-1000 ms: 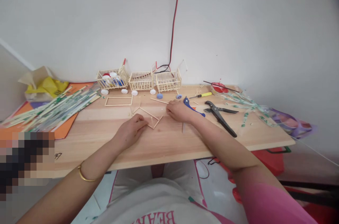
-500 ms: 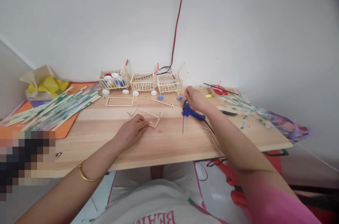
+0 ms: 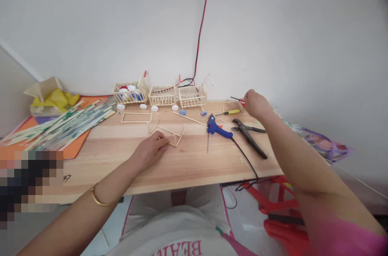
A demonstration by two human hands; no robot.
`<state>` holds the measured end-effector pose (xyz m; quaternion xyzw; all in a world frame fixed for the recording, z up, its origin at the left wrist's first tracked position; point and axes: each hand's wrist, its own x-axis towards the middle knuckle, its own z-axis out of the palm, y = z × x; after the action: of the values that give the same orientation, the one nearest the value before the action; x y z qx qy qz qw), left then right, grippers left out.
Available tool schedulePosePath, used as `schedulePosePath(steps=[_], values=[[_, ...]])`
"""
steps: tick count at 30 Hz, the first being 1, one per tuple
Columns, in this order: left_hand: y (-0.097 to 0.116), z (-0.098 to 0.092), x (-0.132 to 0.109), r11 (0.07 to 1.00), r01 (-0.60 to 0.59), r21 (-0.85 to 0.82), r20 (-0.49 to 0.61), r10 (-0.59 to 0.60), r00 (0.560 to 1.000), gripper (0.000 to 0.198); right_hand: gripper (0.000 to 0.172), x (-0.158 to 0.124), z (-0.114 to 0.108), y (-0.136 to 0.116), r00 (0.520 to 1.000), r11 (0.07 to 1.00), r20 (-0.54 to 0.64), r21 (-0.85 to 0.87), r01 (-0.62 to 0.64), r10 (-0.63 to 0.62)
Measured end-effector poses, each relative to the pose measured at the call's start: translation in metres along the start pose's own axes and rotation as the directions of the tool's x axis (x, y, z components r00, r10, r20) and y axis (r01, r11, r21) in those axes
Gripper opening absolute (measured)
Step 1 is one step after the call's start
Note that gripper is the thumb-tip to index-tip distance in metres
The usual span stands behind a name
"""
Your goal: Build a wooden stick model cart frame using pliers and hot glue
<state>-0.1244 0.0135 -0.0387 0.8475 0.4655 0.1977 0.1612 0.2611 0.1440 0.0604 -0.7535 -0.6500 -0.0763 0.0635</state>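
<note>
My left hand point(image 3: 150, 149) rests on the table with its fingers pinched on the near-left side of a small frame of thin wooden sticks point(image 3: 178, 139), whose corners carry short upright sticks. My right hand point(image 3: 257, 104) reaches to the back right, fingers curled closed over a red item point(image 3: 242, 102) with a thin dark rod beside it. What those fingers hold is hidden. Between the hands lies a blue glue gun point(image 3: 218, 130), with a clear glue stick by it. Black-handled pliers point(image 3: 250, 139) and a yellow-handled screwdriver point(image 3: 233, 112) lie nearer my right hand.
Along the wall stand three stick-built carts point(image 3: 162, 95) on wheels. A flat stick rectangle point(image 3: 136, 117) lies before them. Bundled sticks point(image 3: 66, 120) cover orange sheets at left, near a yellow bag point(image 3: 56, 100). A black cord point(image 3: 245, 157) runs off the front edge.
My right hand has moved right, from above the glue gun to the red item, uncovering the pliers and screwdriver. My left hand stays on the stick frame.
</note>
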Motion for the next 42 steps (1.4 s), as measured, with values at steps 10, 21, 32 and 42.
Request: schedulePosePath(steps=[10, 21, 32, 42], values=[[-0.005, -0.004, -0.002, 1.0, 0.001, -0.002, -0.066, -0.001, 0.998, 0.026, 0.023, -0.013, -0.013, 0.013, 0.945, 0.937, -0.158, 0.158, 0.311, -0.287], [0.03, -0.002, 0.014, 0.949, 0.216, -0.231, -0.082, -0.24, 0.967, 0.016, 0.016, -0.074, 0.039, -0.101, 0.626, 0.517, 0.003, 0.566, 0.642, -0.78], [0.036, 0.005, 0.021, 0.968, 0.09, -0.233, -0.188, -0.136, 0.973, 0.02, 0.023, -0.084, 0.045, -0.089, 0.763, 0.689, -0.024, 0.412, 0.597, -0.646], [0.034, 0.004, 0.019, 0.99, 0.021, -0.141, -0.16, -0.044, 0.986, 0.016, 0.043, -0.103, 0.052, -0.049, 0.936, 0.933, 0.142, 0.214, 0.289, -0.323]])
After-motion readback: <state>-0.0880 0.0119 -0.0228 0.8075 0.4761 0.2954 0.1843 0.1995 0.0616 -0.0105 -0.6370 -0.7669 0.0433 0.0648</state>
